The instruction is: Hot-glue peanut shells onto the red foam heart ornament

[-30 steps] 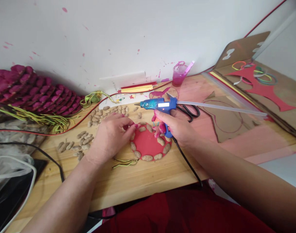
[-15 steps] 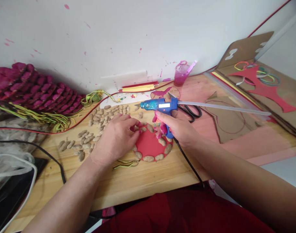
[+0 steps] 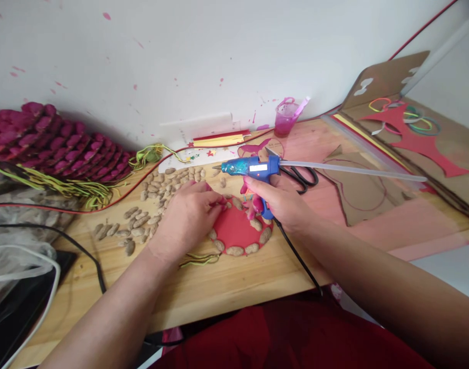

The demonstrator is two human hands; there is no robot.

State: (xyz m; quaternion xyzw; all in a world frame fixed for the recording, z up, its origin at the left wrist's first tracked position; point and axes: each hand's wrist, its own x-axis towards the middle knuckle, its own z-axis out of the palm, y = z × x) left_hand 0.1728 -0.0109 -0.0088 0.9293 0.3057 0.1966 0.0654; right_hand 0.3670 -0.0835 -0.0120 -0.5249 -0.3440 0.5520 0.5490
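Note:
In the head view a red disc [image 3: 234, 230] lies on the wooden table, with several peanuts in their shells [image 3: 235, 251] set around its rim. My left hand [image 3: 191, 210] is at the disc's far left edge, fingertips pinched on a peanut there; the fingers partly hide it. My right hand [image 3: 274, 202] is wrapped around the handle of a blue glue gun [image 3: 249, 167], above the disc's right side. The gun's nozzle points left, and a long clear glue stick [image 3: 357, 170] sticks out of its back. Loose peanuts [image 3: 168, 182] lie beyond and left of my left hand.
Magenta layered pieces [image 3: 53, 138] with yellow-green strings stand at the left. A pink cup [image 3: 286, 120] is by the wall. Scissors [image 3: 301, 177] and cut cardboard [image 3: 357, 189] lie on the right. A red cord [image 3: 142, 177] crosses the table, and the gun's black cord [image 3: 299, 256] hangs over the front edge.
The view has shifted very slightly. My left fingertips stay at the disc's edge, and my right hand keeps the glue gun in the same place.

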